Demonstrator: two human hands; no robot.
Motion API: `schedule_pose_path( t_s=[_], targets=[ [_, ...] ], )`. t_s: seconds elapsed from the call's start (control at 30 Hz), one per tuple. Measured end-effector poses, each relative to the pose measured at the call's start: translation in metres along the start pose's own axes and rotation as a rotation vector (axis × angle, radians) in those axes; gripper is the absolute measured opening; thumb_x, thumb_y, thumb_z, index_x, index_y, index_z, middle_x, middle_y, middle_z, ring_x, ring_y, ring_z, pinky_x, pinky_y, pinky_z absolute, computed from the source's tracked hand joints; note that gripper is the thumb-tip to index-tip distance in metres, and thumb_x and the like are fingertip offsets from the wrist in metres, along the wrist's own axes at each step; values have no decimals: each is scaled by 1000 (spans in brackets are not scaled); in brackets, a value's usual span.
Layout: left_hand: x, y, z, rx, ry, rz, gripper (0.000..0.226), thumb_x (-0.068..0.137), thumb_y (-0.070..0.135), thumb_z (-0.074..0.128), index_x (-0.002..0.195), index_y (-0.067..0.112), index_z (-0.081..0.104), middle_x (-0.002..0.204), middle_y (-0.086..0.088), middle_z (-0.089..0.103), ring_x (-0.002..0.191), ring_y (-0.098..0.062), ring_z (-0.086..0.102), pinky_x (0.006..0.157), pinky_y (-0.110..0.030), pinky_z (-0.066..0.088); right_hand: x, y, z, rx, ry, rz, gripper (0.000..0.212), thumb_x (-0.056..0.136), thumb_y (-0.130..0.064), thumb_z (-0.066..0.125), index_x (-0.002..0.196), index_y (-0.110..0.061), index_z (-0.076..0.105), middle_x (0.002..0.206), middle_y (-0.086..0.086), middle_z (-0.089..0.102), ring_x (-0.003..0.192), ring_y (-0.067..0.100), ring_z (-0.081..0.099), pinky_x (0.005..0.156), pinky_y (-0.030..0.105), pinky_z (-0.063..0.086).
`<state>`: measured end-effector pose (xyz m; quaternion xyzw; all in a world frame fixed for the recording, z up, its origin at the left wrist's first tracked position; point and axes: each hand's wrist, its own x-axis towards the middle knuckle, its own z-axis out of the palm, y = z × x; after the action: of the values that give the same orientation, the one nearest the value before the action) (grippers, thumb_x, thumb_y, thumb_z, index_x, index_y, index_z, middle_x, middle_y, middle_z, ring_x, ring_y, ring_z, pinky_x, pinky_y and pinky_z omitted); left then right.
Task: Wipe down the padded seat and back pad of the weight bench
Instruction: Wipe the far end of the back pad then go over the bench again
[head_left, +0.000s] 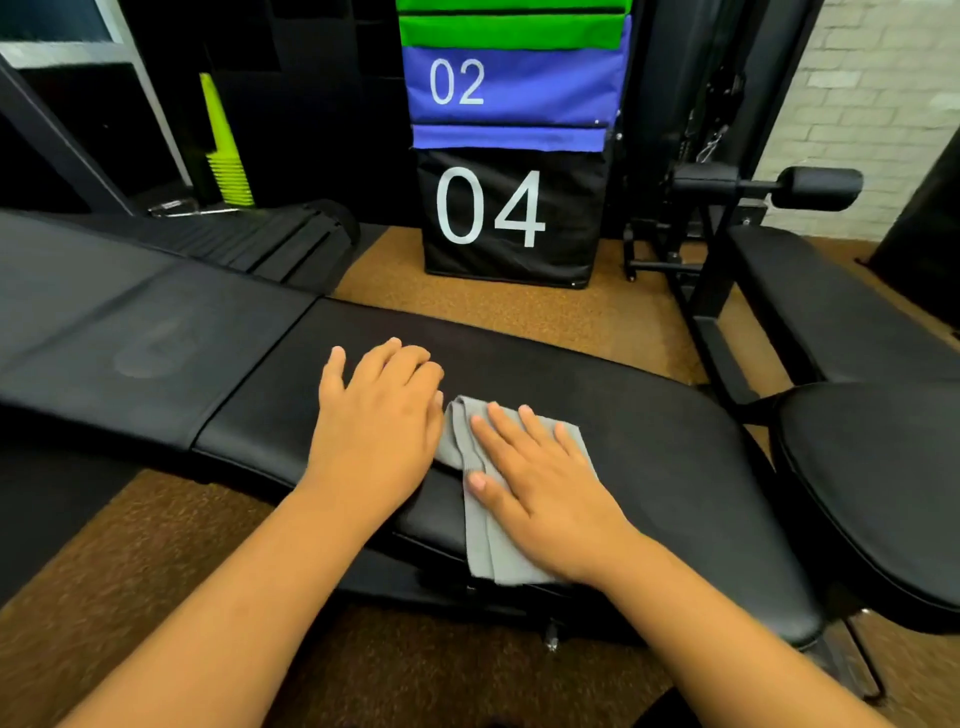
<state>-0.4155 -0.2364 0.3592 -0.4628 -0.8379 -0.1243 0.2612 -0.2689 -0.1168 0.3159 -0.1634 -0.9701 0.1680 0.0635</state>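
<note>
A black weight bench runs across the view. Its padded seat (649, 415) lies in the middle and its longer back pad (130, 332) stretches off to the left. A folded grey cloth (488, 540) lies on the seat and hangs a little over the near edge. My right hand (540, 488) presses flat on the cloth with straight fingers. My left hand (379, 415) rests on the bare seat just left of the cloth, its fingers lightly bent and touching the cloth's edge.
A second black bench (857, 467) stands close on the right with a roller pad (815, 188) above it. Stacked soft boxes marked 04 (498, 213) and 02 (514, 83) stand behind. Green cones (223, 150) sit at the back left. The floor is brown carpet (519, 296).
</note>
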Motion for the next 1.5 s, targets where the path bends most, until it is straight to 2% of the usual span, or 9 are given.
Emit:
schedule_pose_path(
  t_s=[0.13,0.27,0.37,0.5,0.6,0.83,0.93,1.13,1.5],
  targets=[
    [16,31,10,-82,-86,75,29,95,31,47,114,19,65,120,3,64,125,-22,54,102,-57,37,-4,52,-9,15,8,115,63,96,-63,13,154,-41,5,162,-18,-4,150,11,-10,121,38,-5],
    [29,64,23,-97,-350,113,36,102,36,32,126,23,55,131,7,54,127,-17,47,111,-51,25,18,108,-15,4,56,354,60,101,-56,18,156,-33,11,165,-8,5,151,21,0,120,46,2],
    [31,79,32,-73,-424,115,36,103,36,28,126,23,52,131,8,52,122,-17,48,111,-50,25,12,104,-11,-19,60,352,61,100,-57,14,156,-32,11,164,-7,5,151,25,-1,119,50,5],
    [26,76,44,-68,-402,91,34,102,36,30,124,26,54,128,9,54,119,-17,49,106,-48,32,-43,78,-5,-15,62,213,66,96,-62,8,156,-37,4,163,-16,-3,150,15,-10,121,41,-1],
    [23,76,48,-60,-320,109,29,97,35,41,115,23,61,119,6,59,112,-21,54,97,-52,39,-52,91,-9,33,43,222,60,98,-61,14,154,-42,5,161,-21,-5,149,9,-13,120,36,-7],
    [19,79,48,-82,-313,90,30,95,39,44,115,23,61,121,7,58,118,-21,52,101,-54,35,16,158,-20,-5,90,425,58,102,-54,18,156,-33,14,164,-6,8,151,23,2,119,48,2],
    [18,79,48,-66,-312,97,31,95,39,43,115,23,61,121,7,58,118,-21,52,100,-55,35,30,155,-19,-37,37,491,61,101,-55,16,156,-30,10,165,-3,4,151,27,0,119,52,1],
    [18,81,51,-50,-263,97,26,91,37,49,106,21,63,112,5,60,108,-23,56,93,-57,40,7,92,-5,-11,38,271,62,101,-56,15,156,-32,3,165,-8,-4,151,21,-9,120,48,-4],
    [18,81,48,-76,-275,84,28,93,37,47,109,21,62,116,5,59,112,-23,54,97,-58,37,34,158,-23,-38,44,348,58,102,-54,17,156,-32,12,165,-6,5,151,24,0,119,49,1]
  ],
)
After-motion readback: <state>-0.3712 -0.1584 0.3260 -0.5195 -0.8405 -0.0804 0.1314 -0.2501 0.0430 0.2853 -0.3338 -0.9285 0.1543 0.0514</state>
